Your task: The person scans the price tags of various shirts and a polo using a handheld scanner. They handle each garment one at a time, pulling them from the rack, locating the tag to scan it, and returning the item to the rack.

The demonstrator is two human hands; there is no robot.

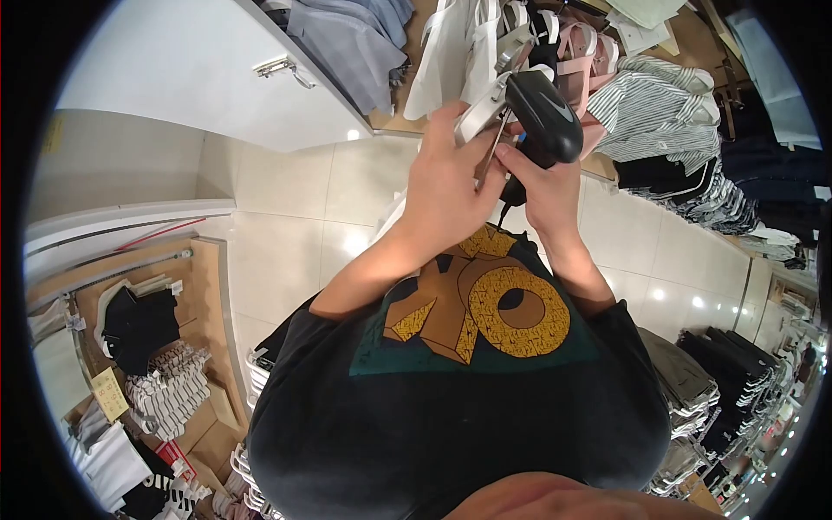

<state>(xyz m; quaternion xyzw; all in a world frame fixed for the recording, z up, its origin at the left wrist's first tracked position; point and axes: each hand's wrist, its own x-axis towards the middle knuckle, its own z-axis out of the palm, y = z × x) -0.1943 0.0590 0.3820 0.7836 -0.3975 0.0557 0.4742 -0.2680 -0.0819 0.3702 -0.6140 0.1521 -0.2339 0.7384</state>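
In front of my chest, my right hand [550,186] is wrapped round a black barcode scanner [546,113], whose rounded head points up and away from me. My left hand [451,178] is closed close beside it, with the fingers of both hands nearly meeting. A white hanger [479,114] with a metal part shows at the left fingers, and a strip of something white emerges below that wrist. What the left fingertips pinch is partly hidden by the hand.
Garments on hangers, among them striped shirts [654,100] and white clothes [442,56], line the rack ahead. A white cabinet door [208,65] stands at upper left. Folded clothes fill a wooden shelf [212,295] on the left. Dark trousers [728,364] hang at lower right.
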